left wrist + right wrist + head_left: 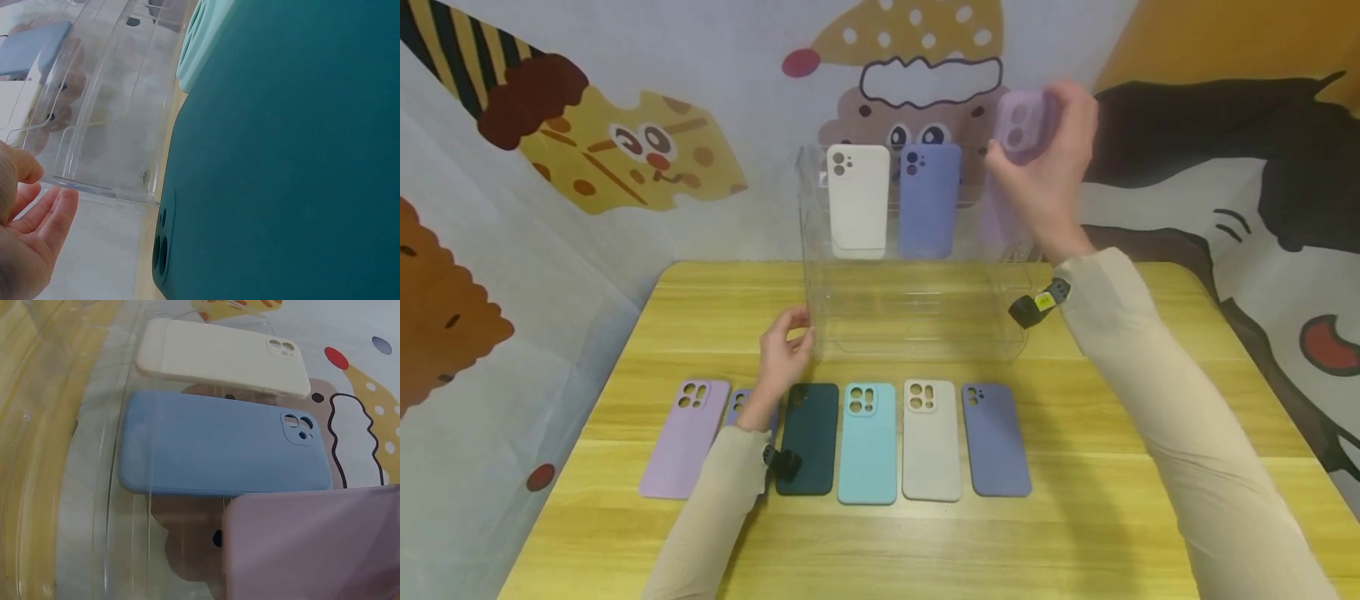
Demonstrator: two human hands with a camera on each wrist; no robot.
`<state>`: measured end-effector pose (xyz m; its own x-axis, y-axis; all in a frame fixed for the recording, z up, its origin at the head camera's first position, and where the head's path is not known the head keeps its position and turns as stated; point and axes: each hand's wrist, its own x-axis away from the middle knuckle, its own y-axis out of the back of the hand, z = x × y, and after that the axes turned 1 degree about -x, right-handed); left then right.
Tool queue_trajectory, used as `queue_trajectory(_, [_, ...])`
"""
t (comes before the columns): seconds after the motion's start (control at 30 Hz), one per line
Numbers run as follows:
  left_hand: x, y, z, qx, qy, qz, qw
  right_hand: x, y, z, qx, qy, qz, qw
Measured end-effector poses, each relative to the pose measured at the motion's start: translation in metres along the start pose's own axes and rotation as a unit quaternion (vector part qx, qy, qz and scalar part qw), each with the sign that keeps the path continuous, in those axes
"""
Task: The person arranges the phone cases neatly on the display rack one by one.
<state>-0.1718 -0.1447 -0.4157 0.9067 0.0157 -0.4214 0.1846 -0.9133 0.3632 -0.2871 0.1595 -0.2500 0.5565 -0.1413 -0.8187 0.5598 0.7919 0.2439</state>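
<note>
My right hand [1052,158] grips a light purple phone case [1018,125] by its edges, thumb on one side and fingers on the other. The case stands upright and blurred at the right end of the clear plastic rack's [917,342] top tier. In the right wrist view the pinkish-purple case [312,544] fills the lower right corner, and the hand is out of sight. At the rack's left side, my left hand [786,350] has its fingertips right at the clear wall. A white case [859,200] and a blue-purple case [930,200] stand on the top tier.
Several phone cases lie in a row before the rack: purple [681,450], dark green [808,433], turquoise [867,454], beige [931,450] and blue-purple [1000,442]. Another blue-purple case [740,400] is partly under my left arm. A cartoon-printed cloth [760,83] hangs behind the wooden table [1120,525].
</note>
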Motion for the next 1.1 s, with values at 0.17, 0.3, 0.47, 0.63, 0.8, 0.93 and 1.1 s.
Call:
queue_trajectory(0.17, [0.0,0.0,0.0,0.004,0.004,0.004,1.0,-0.005,-0.01,-0.003,-0.001,0.022,-0.035,0.9992])
queue_trajectory(0.3, [0.0,0.0,0.0,0.009,0.003,0.006,0.9999,-0.007,-0.014,-0.002,0.003,0.023,-0.046,0.9987])
queue_trajectory(0.47, [0.0,0.0,0.0,0.009,0.004,0.001,1.0,-0.01,-0.018,-0.002,-0.004,0.018,-0.047,0.9987])
queue_trajectory(0.63, [-0.001,0.0,0.0,0.012,0.005,0.002,0.9999,-0.003,-0.02,-0.013,0.002,0.023,-0.06,0.9979])
queue_trajectory(0.8, [-0.001,0.0,0.0,0.011,0.007,0.001,0.9999,0.009,-0.02,-0.025,0.01,0.027,-0.066,0.9974])
queue_trajectory(0.93, [-0.001,0.001,0.0,0.006,0.007,0.003,1.0,0.017,-0.024,-0.028,0.022,0.034,-0.068,0.9968])
queue_trajectory(1.1, [0.0,0.001,0.0,0.003,0.007,0.005,1.0,0.026,-0.028,-0.029,0.04,0.024,-0.066,0.9968])
